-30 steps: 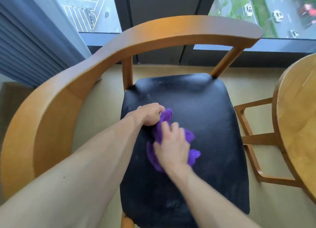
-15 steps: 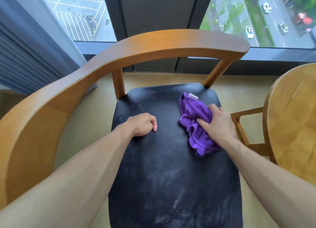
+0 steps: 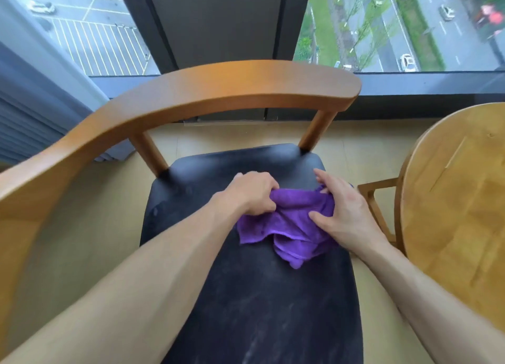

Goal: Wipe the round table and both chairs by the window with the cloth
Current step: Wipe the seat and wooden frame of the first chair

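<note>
Both forearms reach forward over the black padded seat (image 3: 254, 295), smooth and dust-streaked. The left hand (image 3: 250, 195) curls round the purple terry cloth's (image 3: 289, 227) upper left edge; the right hand (image 3: 344, 213) pinches its right side. The crumpled cloth lies on the seat between them. Beyond curves the wooden backrest (image 3: 218, 90). Right of the grip stands the round wooden table (image 3: 459, 194).

Your left hand (image 3: 252, 194) and right hand (image 3: 345, 213) are bare, and both forearms are uncovered, with no sleeves, rings, watch or gloves visible.
</note>
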The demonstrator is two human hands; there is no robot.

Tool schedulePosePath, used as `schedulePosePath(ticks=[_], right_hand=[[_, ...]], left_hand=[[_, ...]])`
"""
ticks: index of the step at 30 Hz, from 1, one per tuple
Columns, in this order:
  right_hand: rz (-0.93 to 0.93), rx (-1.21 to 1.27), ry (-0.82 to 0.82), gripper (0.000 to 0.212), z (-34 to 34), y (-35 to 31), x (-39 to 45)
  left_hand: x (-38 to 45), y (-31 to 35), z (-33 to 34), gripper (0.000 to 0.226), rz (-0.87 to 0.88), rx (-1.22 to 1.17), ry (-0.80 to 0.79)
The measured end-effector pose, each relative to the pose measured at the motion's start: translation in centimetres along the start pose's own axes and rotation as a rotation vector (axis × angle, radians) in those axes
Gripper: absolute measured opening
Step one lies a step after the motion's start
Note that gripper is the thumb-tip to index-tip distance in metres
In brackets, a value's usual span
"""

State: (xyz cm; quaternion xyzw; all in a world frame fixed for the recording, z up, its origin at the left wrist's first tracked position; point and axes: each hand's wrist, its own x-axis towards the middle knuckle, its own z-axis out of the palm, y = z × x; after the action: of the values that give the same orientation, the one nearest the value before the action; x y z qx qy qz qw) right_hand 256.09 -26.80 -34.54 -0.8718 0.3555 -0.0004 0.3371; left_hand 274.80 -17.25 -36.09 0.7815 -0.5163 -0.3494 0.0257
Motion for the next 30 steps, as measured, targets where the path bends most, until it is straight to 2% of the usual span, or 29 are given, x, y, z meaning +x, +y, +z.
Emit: schedulePosePath(ticks=[1, 2, 5, 7, 9, 12, 14, 16, 17, 18, 19, 21, 24, 26, 28, 30], right_hand=[[0.046, -0.118, -0.042, 0.075, -0.3, 0.7, 0.2], [0.091, -0.222, -0.078, 0.069, -0.5, 1.4, 0.5], [0.167, -0.367, -0.148, 0.040, -1.7, 1.8, 2.7], [0.161, -0.426, -0.106, 0.030, -2.8, 1.5, 4.6], [0.165, -0.430, 0.163, 0.021, -4.1, 1.2, 6.6], [0.076, -0.196, 0.663, 0.015, -5.3, 0.8, 8.9], [0.003, 0.040, 0.759, 0.018, -4.8, 0.7, 10.6], [-0.015, 0.359, 0.690, 0.026, -3.4, 0.8, 11.9], [0.004, 0.576, 0.615, 0.031, -2.5, 0.6, 12.5], [0.037, 0.787, 0.531, 0.034, -1.6, 0.4, 12.8], [0.098, 0.949, 0.473, 0.036, -0.6, 0.3, 13.2], [0.267, 1.051, 0.435, 0.044, 0.9, 0.3, 13.8], [0.419, 0.861, 0.351, 0.037, 2.7, 1.3, 13.5], [0.470, 0.798, 0.309, 0.029, 2.8, 2.1, 13.2], [0.386, 0.892, 0.350, 0.025, 2.0, 2.2, 13.2], [0.197, 0.967, 0.452, 0.028, 1.0, 1.7, 13.1]], left_hand=[[0.1, 0.0, 0.0, 0.005, -0.021, 0.036, 0.051], [0.2, -0.1, 0.0, 0.005, -0.054, 0.046, 0.143], [0.7, -0.2, -0.4, 0.017, -0.181, -0.076, 0.478], [1.4, 0.1, -0.8, 0.018, -0.233, -0.048, 0.640], [2.7, 0.5, -1.6, 0.021, -0.278, -0.061, 0.754], [5.5, 1.7, -3.4, 0.029, -0.304, -0.401, 0.864], [7.7, 3.1, -4.1, 0.020, -0.212, -0.753, 0.959], [9.5, 5.4, -4.3, 0.005, -0.155, -1.228, 0.915], [10.3, 6.5, -4.3, 0.003, -0.125, -1.458, 0.841], [11.3, 7.2, -3.9, 0.010, -0.137, -1.578, 0.776], [11.9, 7.5, -3.6, 0.016, -0.188, -1.571, 0.710], [12.6, 6.7, -2.7, 0.026, -0.257, -1.373, 0.636], [13.0, 4.2, -1.6, 0.032, -0.200, -1.079, 0.520], [12.8, 3.7, -2.0, 0.033, -0.234, -1.030, 0.462], [12.6, 4.4, -3.0, 0.027, -0.268, -1.130, 0.509], [12.1, 5.4, -3.7, 0.025, -0.271, -1.355, 0.571]])
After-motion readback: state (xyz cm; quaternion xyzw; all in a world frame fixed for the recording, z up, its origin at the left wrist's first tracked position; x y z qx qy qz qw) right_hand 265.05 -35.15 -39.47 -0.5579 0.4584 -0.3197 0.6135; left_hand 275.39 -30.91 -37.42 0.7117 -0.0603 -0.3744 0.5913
